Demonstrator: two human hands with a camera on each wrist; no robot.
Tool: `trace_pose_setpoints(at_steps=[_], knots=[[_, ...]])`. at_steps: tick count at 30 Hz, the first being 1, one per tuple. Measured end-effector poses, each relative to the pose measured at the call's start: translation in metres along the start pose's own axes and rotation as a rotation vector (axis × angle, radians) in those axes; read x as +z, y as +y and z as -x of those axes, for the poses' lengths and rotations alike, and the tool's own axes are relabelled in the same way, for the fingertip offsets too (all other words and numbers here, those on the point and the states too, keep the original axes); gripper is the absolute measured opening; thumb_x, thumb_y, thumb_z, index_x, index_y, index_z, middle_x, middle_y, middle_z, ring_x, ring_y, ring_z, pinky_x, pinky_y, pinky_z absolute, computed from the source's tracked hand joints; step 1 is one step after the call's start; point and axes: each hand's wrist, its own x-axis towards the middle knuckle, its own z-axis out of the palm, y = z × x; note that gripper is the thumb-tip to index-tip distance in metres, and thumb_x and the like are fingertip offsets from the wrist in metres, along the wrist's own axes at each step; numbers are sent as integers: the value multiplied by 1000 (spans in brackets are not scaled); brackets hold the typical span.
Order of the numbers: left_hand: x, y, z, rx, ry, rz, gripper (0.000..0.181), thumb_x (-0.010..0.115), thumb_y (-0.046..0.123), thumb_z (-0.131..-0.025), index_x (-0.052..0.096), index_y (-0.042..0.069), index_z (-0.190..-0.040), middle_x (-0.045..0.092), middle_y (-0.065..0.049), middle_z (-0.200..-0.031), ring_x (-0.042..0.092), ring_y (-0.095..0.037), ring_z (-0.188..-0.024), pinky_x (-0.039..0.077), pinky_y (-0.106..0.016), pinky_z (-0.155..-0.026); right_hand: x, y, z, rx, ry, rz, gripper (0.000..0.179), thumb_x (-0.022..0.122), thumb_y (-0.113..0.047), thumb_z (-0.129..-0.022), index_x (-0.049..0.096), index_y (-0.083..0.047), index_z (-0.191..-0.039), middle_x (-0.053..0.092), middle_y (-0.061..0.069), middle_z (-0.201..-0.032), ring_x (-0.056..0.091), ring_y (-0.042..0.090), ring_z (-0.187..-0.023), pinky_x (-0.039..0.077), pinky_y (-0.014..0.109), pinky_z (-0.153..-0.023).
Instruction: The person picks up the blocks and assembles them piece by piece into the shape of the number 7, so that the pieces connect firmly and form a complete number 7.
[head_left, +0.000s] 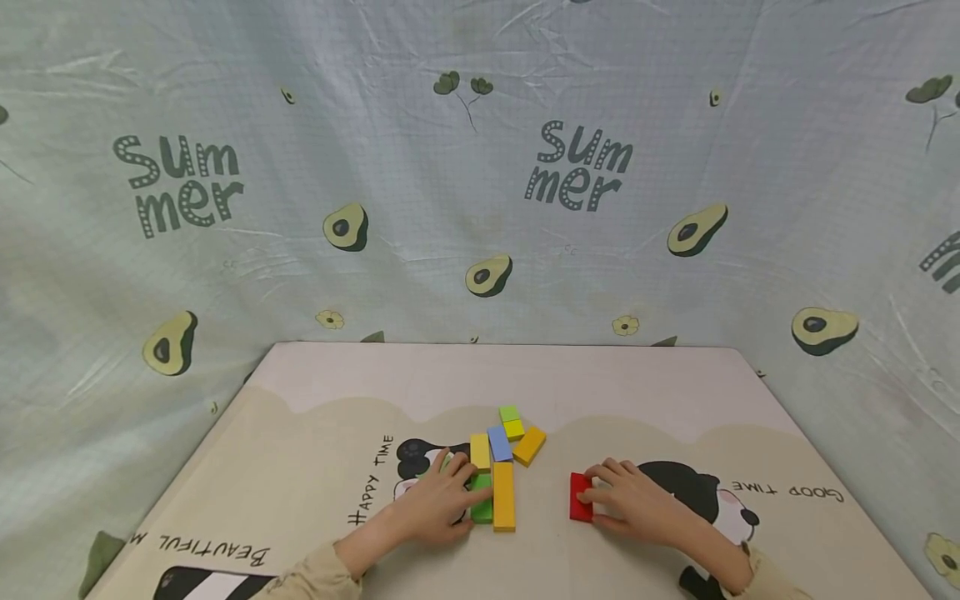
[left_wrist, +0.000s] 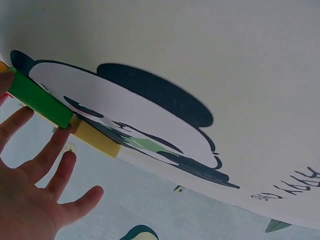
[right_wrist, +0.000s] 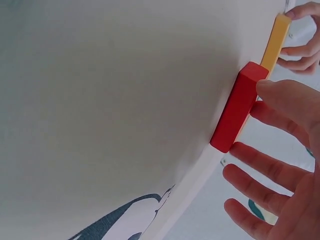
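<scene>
My left hand (head_left: 435, 502) rests at a green block (head_left: 482, 510), one finger reaching over its top and the others spread. Beside that block lies a long yellow-orange block (head_left: 504, 497), with a shorter yellow block (head_left: 480, 451) and a blue block (head_left: 499, 444) touching farther back. Apart from this group, on the right, a flat red block (head_left: 578, 497) lies on the table under the fingertips of my right hand (head_left: 633, 504). In the right wrist view, the thumb meets the near end of the red block (right_wrist: 237, 110), the fingers extended along its side.
Behind the blue block are lime-green (head_left: 509, 413) and yellow-green (head_left: 514, 430) blocks. An orange block (head_left: 530, 446) lies at an angle next to them. The tabletop (head_left: 480, 375) carries panda drawings and lettering. A pale curtain (head_left: 420, 183) printed with avocados hangs behind it.
</scene>
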Motion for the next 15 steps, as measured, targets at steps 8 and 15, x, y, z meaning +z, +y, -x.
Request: trace_pose_setpoints(at_steps=[8,15], knots=[[0,-2,1,19,34,16,38,55,35,-83,51,26,-119,51,-3,-109,37,-19,-101,35,-47,-87,-1,0,0,-39,29,18,19,67,-29,-78,64,-25,-97,60,-3,-100,48,16,-94,42,35,-80],[-3,-6,-1,23,75,44,36,56,35,-82,53,25,-116,51,-4,-114,42,-21,-106,35,-47,-93,-2,0,-3,-93,96,14,13,69,-18,-74,63,-20,-85,62,-9,-82,47,10,-81,42,28,-73]])
